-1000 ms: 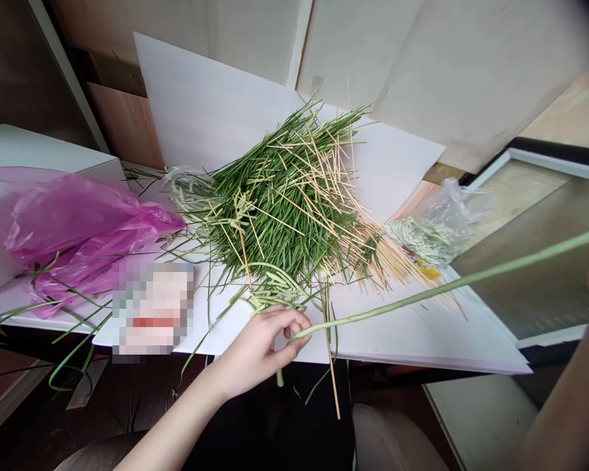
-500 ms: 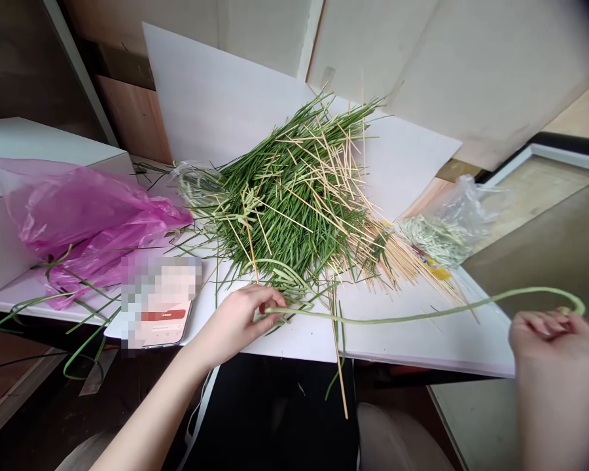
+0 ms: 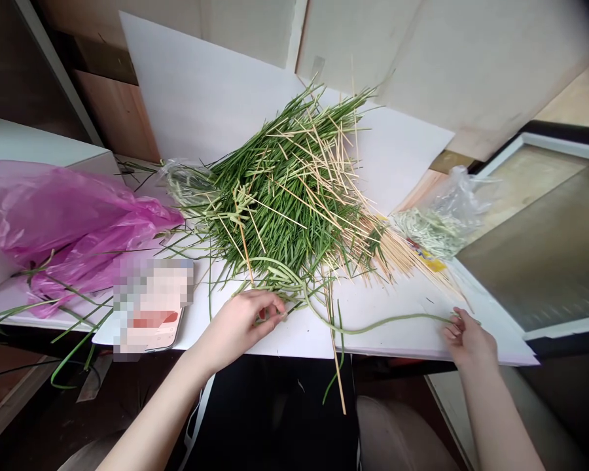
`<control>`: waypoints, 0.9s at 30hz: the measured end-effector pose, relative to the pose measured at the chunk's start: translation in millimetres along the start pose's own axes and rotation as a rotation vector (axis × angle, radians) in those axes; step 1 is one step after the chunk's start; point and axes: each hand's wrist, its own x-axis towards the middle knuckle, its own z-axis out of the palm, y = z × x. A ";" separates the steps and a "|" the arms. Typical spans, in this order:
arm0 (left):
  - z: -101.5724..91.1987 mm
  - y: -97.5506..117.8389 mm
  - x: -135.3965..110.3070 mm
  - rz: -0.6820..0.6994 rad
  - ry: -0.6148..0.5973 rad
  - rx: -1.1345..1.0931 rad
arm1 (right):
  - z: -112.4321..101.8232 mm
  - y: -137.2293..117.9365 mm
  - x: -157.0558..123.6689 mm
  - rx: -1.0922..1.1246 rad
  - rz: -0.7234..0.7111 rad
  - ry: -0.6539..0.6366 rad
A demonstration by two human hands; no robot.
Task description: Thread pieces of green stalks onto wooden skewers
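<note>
My right hand (image 3: 471, 337) is clamped on a long green stalk (image 3: 402, 318), its thumb and fingers pinching the right-hand part of it above the white surface (image 3: 422, 335). My left hand (image 3: 243, 324) is half curled near the front edge, thumb and forefinger drawn close; I can't tell whether their tips meet or nip some small scrap. Between my hands the stalk dips along the front of the surface, passes the thin sticks there and curves up into a small tangle of pale green stalks (image 3: 275, 269) just beyond my left hand, where I lose its other end. One thin stick (image 3: 338, 376) hangs over the front edge near a green blade. Behind the tangle spreads a big heap of dark green stems (image 3: 287, 219), with short pale green pieces (image 3: 243, 204) lying on it and wooden sticks (image 3: 402, 256) strewn across its right side. A yellow label (image 3: 436, 265) pokes out beside the sticks, too small to read. Past it sits a clear bag (image 3: 434, 226) of pale green strands. To my left lies a phone (image 3: 161, 320), its screen mostly pixelated, a red band showing but no legible words; beyond it slumps a pink plastic bag (image 3: 78, 216).
</note>
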 end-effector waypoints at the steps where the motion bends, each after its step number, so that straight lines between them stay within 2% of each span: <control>1: -0.3 -0.2 0.2 0.000 -0.001 0.000 | 2.2 -2.5 0.2 -0.030 0.032 0.049; 4: 0.1 -1.0 0.8 0.000 -0.006 0.003 | 15.5 -16.5 -3.1 -0.108 0.107 0.162; 7: 1.4 -1.8 1.5 -0.006 -0.018 0.005 | 42.1 -39.6 -22.8 -0.195 0.037 0.113; 9: 1.7 -2.1 1.9 -0.010 -0.027 0.007 | 66.8 -59.3 -49.5 -0.266 -0.052 -0.051; 12: 1.4 -2.4 2.2 -0.011 -0.034 0.015 | 108.8 -88.0 -104.6 -0.374 -0.174 -0.529; 14: 1.0 -2.9 1.8 -0.010 -0.031 0.022 | 135.5 -100.4 -140.7 -0.429 -0.263 -0.779; 17: 0.7 -4.0 0.3 -0.008 -0.016 0.022 | 165.1 -105.4 -174.8 -0.506 -0.388 -0.875; 21: 2.2 -4.6 -1.1 0.007 0.031 0.013 | 177.5 -106.7 -178.9 -0.568 -0.469 -0.898; 25: 9.2 -2.9 0.1 0.164 0.139 0.120 | 171.9 -123.0 -170.8 -0.510 -0.473 -1.084; 27: 14.2 -1.5 0.9 0.233 0.122 0.199 | 169.6 -132.7 -170.3 -0.457 -0.444 -1.176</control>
